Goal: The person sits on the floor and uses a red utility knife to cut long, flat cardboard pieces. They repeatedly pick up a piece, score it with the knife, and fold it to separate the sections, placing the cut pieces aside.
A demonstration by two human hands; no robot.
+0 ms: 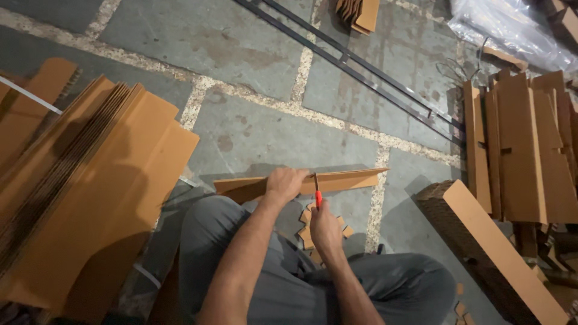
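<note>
Left hand (285,183) clamps long, flat brown cardboard strip (349,179); right hand (325,227) grips red-handled tool (317,191) against its edge; rough stone floor (253,54).

head cam looks steeply down, close over lap & floor (253,120).

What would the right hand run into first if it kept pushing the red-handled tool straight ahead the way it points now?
The right hand points its red-handled tool up the picture at the long cardboard strip that the left hand holds. The tip seems already at the strip, so that comes first; depth is unclear.
</note>
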